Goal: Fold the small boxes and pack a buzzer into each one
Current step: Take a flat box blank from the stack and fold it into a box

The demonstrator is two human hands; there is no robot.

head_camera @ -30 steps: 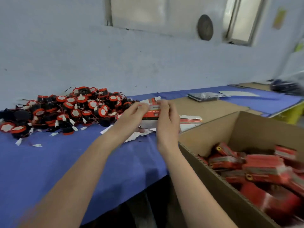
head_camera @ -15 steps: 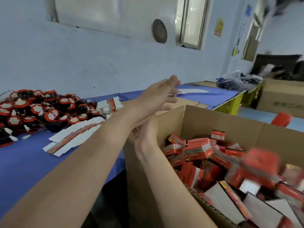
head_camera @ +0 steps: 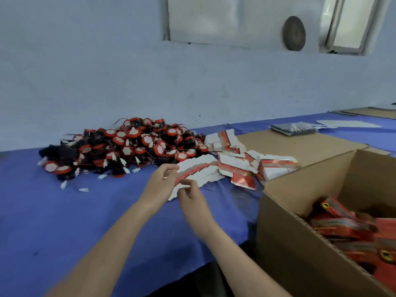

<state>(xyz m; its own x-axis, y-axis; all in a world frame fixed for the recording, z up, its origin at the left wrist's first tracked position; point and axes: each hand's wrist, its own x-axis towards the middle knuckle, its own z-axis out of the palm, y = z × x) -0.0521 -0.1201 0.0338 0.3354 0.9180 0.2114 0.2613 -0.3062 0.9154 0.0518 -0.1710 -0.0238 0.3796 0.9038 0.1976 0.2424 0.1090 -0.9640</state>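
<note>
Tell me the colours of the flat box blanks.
The flat box blanks are white with a red band; the head view shows it.

Matt blue cloth (head_camera: pixel 64 211), glossy paperboard flat boxes (head_camera: pixel 199 170), rough brown cardboard carton (head_camera: pixel 300 243).

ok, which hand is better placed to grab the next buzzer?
Left, probably. Both hands pinch the flat boxes, but the left hand is nearer the buzzer pile, which lies on its side; the right hand is on the carton side.
</note>
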